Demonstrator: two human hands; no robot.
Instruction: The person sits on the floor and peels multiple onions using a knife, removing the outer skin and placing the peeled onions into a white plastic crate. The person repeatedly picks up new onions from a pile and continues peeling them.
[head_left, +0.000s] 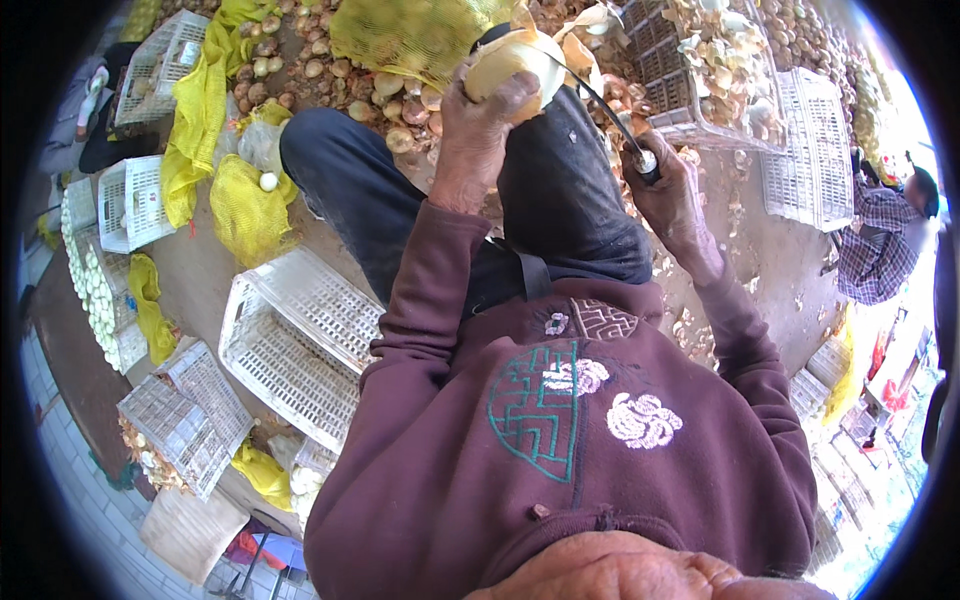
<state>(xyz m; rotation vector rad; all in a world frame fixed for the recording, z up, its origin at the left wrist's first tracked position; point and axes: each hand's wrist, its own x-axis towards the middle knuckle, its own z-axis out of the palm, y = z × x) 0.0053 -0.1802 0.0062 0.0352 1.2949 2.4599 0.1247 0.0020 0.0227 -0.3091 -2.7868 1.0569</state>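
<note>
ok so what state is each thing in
Pale onion: gripped in left hand, looks partly peeled
Knife: gripped in right hand, blade bare
Top-right crate: heaped with papery skins
Top yellow mesh sack: looks filled
Left yellow mesh bag: crumpled
Nearest white crate: open

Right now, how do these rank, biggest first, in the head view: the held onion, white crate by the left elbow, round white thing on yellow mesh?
1. White crate
2. Held onion
3. Round white thing

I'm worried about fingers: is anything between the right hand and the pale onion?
Yes, the knife: held in the right hand, it slants across to the pale onion in the left hand. Nothing else visible stands between.
</note>
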